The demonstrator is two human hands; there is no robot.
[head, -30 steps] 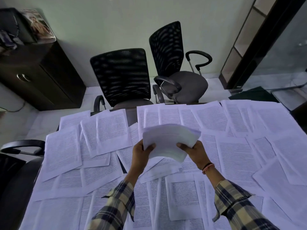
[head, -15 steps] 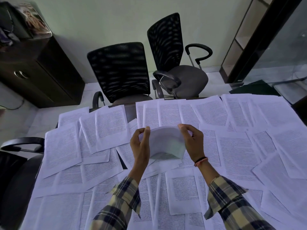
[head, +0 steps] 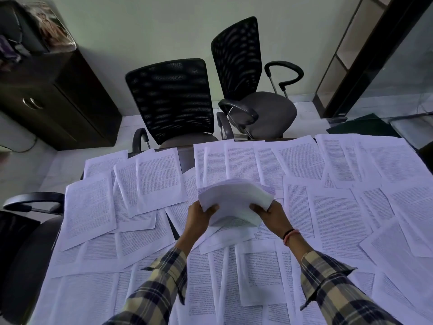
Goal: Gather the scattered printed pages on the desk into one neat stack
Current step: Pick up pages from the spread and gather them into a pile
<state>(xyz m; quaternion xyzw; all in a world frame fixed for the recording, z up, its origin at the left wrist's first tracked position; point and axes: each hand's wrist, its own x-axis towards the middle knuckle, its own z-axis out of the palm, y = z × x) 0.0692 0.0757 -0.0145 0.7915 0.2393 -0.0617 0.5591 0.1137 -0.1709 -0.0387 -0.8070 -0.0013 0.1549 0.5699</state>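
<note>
Since half a second ago I see the stack of pages (head: 235,201) swing from standing upright between the palms to lying tilted and fanned, its far edge lifted toward the chairs. My left hand (head: 199,218) grips the stack's near-left corner, thumb on top and fingers curled underneath; my right hand (head: 271,215) grips its near-right corner the same way, so both sets of fingers are grasping the stack. It hangs in the air above the middle of the bench (head: 186,158), not touching the sheets below.

Around the stack, scattered printed pages (head: 332,219) cover nearly the whole bench, overlapping at odd angles; one loose sheet (head: 90,214) lies well to the stack's left, others run beyond it along the far edge. Only a dark strip of the bench shows, beyond and left of the stack.

Past the stack, two black mesh office chairs stand side by side: one chair (head: 171,99) pushed up to the bench, a second chair (head: 253,90) just right of it, turned away. Far left of the stack stands a dark cabinet (head: 58,99)
</note>
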